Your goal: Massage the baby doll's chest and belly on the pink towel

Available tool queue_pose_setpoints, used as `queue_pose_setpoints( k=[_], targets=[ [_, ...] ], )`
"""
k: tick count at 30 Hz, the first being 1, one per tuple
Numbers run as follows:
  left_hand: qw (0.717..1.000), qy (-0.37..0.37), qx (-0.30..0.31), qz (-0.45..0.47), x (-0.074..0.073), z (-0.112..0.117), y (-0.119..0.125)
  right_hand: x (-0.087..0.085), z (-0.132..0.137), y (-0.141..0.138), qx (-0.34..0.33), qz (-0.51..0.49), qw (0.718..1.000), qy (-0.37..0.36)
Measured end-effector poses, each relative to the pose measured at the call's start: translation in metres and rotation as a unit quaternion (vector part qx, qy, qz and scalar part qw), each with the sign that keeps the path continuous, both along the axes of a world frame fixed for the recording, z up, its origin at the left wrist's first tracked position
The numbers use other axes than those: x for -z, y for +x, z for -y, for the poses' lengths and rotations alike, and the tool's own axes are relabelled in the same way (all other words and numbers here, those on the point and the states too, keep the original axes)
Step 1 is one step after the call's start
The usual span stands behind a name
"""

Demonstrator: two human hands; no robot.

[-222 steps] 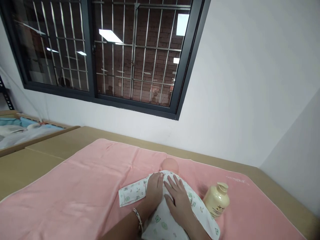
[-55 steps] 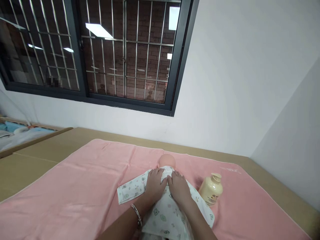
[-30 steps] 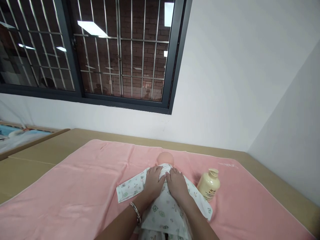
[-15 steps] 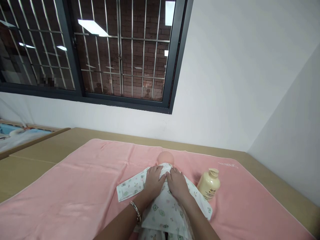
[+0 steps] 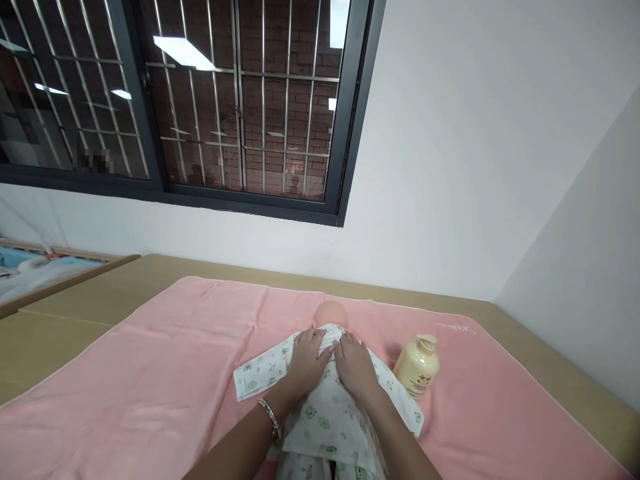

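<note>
A baby doll (image 5: 331,313) lies on a pink blanket (image 5: 170,373), its bald head toward the wall. It wears a white printed top (image 5: 327,420) with long sleeves spread to both sides, and matching trousers show at the bottom edge. Flat on the upper part of the top rests my left hand (image 5: 307,357), fingers stretched out, a silver bangle on that wrist. My right hand (image 5: 354,360) lies beside it, also flat with fingers extended. The two thumbs nearly meet in the middle. Neither hand grips anything; the cloth under the palms is hidden.
A cream pump bottle (image 5: 419,365) stands on the blanket close to the doll's right-hand sleeve. The wooden table (image 5: 165,265) borders a white wall. Above is a barred window (image 5: 240,100) with a dark frame. A wooden-railed crib (image 5: 55,263) with blue and white bedding is at far left.
Almost nothing differs. Both hands stay flat on the doll's top, and the view has shifted very slightly.
</note>
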State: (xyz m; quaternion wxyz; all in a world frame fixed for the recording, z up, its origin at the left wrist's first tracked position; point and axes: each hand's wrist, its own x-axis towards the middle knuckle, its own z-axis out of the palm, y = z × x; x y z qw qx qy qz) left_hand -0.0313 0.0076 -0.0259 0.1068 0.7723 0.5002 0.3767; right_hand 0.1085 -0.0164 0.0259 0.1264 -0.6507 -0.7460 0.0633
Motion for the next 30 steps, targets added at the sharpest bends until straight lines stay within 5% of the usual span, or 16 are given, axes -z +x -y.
queue_pose_setpoints(
  k=[20,30],
  targets=[
    [0.999,-0.010,-0.033,-0.002,-0.006,0.002,0.004,-0.002,0.009,-0.001,0.006,-0.002,1.000,-0.012],
    [0.995,0.075,-0.061,-0.008,0.001,0.008,0.010,-0.001,-0.001,0.003,0.012,0.001,1.000,-0.003]
  ],
)
